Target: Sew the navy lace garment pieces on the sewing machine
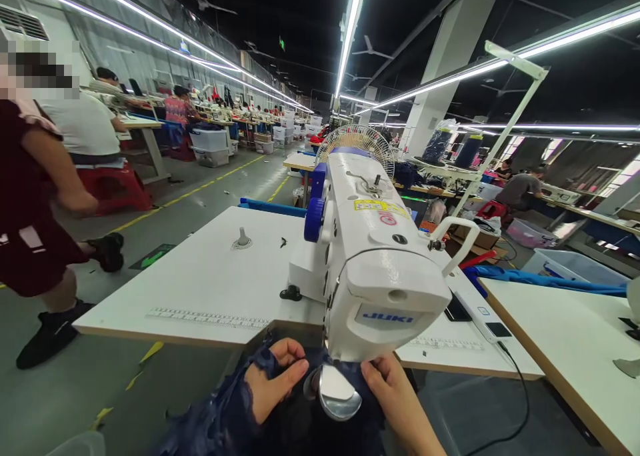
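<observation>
Navy lacy fabric [215,413] drapes over the left hand [275,383], thumb and forefinger pinched together on it; the right hand [393,388] touches it, fingers curled, grip too hidden to tell. Between them looms the sewing machine [390,286], white tabletop [220,263] around.

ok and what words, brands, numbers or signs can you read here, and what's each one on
"JUKI": on the near end of the sewing machine
Too small or blurred to read: yellow label and round red sticker on the machine, ruler strips on the tabletop, markings on the white device, green hanging sign, floor sign
</observation>
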The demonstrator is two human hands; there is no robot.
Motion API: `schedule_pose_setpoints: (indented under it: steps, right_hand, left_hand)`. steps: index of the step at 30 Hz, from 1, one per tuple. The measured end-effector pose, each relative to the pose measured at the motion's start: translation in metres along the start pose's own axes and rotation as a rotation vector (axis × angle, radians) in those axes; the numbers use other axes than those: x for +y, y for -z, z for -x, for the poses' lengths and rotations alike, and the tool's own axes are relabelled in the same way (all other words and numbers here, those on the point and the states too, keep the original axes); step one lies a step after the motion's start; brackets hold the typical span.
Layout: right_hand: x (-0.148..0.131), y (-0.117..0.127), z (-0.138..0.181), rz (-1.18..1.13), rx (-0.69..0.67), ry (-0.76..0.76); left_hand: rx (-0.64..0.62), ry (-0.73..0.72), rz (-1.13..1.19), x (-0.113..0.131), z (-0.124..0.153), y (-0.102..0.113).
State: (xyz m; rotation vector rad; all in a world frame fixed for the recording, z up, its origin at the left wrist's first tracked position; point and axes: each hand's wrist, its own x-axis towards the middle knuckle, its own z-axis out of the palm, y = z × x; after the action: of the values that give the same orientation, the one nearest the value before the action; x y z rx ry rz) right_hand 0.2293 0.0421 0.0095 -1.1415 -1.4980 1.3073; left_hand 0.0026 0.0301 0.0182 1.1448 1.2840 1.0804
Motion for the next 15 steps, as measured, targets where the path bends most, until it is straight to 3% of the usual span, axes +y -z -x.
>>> schedule_pose_setpoints:
  steps: [15]
  right_hand:
    - [-0.010, -0.002, 0.019, -0.174, 0.051, -0.032]
  left_hand:
    - [-0.084, -0.016, -0.027, 0.000, 0.018, -0.005]
